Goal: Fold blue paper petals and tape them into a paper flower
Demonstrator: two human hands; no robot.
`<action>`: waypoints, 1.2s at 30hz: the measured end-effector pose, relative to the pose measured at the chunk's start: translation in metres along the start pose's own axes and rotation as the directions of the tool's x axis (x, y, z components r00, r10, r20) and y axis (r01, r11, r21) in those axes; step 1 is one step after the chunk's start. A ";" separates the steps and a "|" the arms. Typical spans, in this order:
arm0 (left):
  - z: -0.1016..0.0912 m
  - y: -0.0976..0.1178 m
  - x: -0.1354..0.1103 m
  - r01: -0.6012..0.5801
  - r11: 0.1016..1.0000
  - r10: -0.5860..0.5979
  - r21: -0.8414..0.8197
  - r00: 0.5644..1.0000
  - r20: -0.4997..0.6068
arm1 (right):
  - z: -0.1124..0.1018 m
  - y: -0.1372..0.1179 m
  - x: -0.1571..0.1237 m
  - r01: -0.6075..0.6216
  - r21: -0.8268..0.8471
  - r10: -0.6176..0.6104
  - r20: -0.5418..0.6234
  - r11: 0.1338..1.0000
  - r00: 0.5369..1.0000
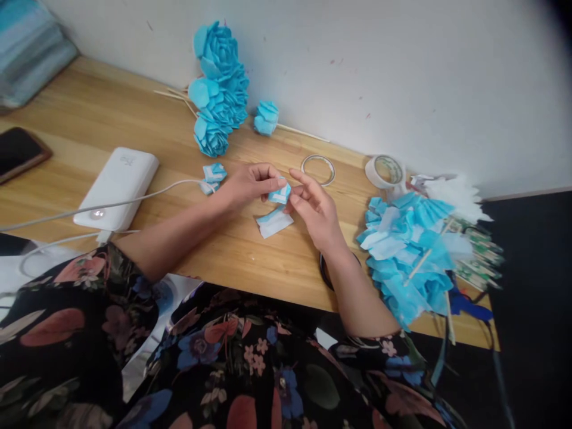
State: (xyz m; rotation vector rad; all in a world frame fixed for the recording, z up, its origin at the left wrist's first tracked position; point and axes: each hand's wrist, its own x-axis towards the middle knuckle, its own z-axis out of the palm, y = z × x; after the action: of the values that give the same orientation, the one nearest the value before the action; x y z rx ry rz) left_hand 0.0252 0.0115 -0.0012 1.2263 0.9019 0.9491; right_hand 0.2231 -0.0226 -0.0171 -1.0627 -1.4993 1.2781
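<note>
My left hand (248, 186) pinches a small folded piece of blue crepe paper (280, 194) with white patches between thumb and fingers. At the right edge of that piece, the thumb and fingertips of my right hand (316, 210) are closed together, with the index finger raised. Just below the hands, a white and blue paper strip (274, 224) lies on the wooden table. More small folded blue pieces (213, 174) rest left of my left hand, by a white cable. Beyond my right hand lies a thin ring of tape (318, 157).
Blue paper roses (218, 95) on sticks lean at the wall, beside a single blue bud (267, 118). A tape roll (385, 171) and a heap of blue paper petals (404, 256) are on the right. Left are a white power bank (117, 187) and a phone (20, 154).
</note>
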 end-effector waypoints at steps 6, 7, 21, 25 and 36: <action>0.002 -0.001 0.001 0.007 0.999 -0.007 0.050 1.000 0.000 | 0.001 0.002 -0.001 -0.020 -0.062 0.019 -0.017 0.998 1.000; 0.002 -0.001 0.000 0.003 0.998 -0.003 0.063 1.000 0.008 | 0.001 0.003 -0.001 -0.013 -0.067 0.011 -0.023 0.998 1.000; 0.000 0.006 -0.003 -0.108 0.970 0.101 0.218 0.994 0.043 | -0.001 0.004 0.001 0.089 -0.142 -0.108 -0.131 0.986 0.986; 0.002 0.005 -0.003 -0.044 0.960 0.029 0.275 0.998 0.059 | -0.003 0.003 0.004 0.106 -0.157 -0.136 -0.192 0.982 0.972; 0.002 0.001 -0.002 -0.082 0.956 0.056 0.281 0.994 0.097 | -0.008 -0.001 0.012 0.136 -0.122 -0.157 -0.178 0.983 0.971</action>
State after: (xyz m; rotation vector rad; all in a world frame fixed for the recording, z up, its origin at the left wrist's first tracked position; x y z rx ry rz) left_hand 0.0266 0.0087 0.0004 1.5422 0.9534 0.8316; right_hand 0.2275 -0.0093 -0.0148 -1.0889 -1.4877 0.9752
